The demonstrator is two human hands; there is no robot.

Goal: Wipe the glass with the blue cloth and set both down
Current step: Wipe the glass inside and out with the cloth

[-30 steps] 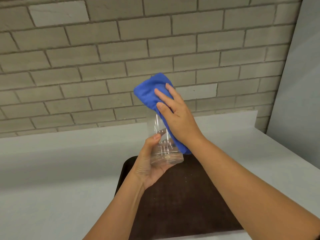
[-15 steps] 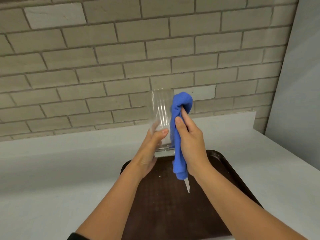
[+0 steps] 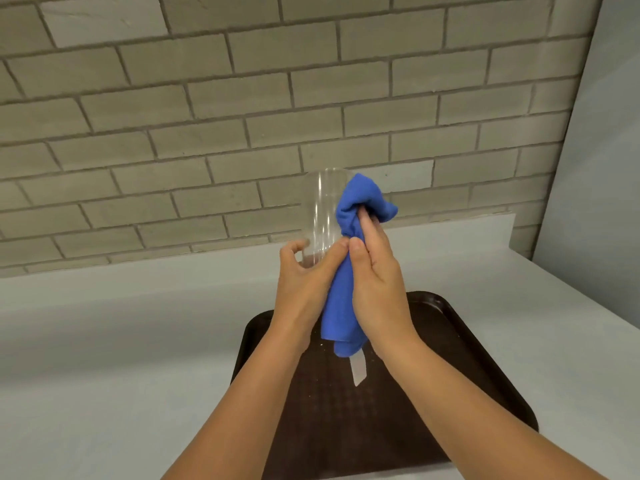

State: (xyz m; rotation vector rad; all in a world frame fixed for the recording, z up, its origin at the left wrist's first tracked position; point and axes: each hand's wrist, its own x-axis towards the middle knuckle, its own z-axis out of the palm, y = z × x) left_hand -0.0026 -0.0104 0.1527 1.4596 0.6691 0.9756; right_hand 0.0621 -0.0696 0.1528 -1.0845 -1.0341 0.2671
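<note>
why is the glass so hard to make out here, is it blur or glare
Head view: mostly transparency, the glass shows the brick wall through it, with only thin vertical highlights, no strong glare. The left hand fingertips at its base look slightly motion-blurred. The cloth and right hand are sharp. Lighting is soft and even, and the wide lens bends the brick lines.

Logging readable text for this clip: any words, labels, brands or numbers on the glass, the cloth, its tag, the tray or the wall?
None can be read.
Glass: clear, no print visible.
Blue cloth: plain; the white tag hanging below it shows no legible lettering.
Brown tray: textured surface only, no marking.
Brick wall and counter: no signs or numbers.
</note>
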